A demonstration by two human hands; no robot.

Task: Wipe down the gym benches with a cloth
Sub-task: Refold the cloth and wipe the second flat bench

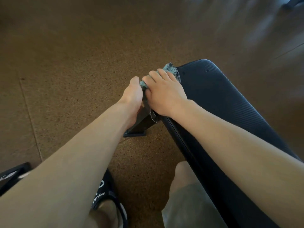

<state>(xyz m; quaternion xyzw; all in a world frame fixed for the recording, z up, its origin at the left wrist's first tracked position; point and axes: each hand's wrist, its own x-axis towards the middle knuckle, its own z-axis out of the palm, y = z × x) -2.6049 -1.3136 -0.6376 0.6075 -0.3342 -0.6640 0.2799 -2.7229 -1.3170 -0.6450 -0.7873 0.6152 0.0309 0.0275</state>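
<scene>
At the far left, near my feet, a dark thing with white marks [11,174] poked in from the edge. I could not tell what it was. The brown speckled floor [74,63] spread out all around, with a thin line running across it on the left.

Near me, my foot sat in a black sandal [105,195] with white letters on the strap. My left arm reached over it and hid part of it.

My left hand [133,94] was down beside the bench, on its left side. It was touching the black metal leg [138,125] under the seat. The fingers were hidden behind the hand, so I could not tell how they lay. The leg ended in a flat black foot on the floor.

Just to the right, my right hand [164,94] lay on the grey-green cloth [171,70], with the fingers bent over it. The two hands were close together, almost touching. The cloth was bunched on the left edge of the bench [222,99], near its far end. Some of it stuck out past my fingers and some hung down between my hands.

The bench was black and padded. It ran from far to near on the right. My right arm lay across it and my knee [182,175] was next to its near part.
</scene>
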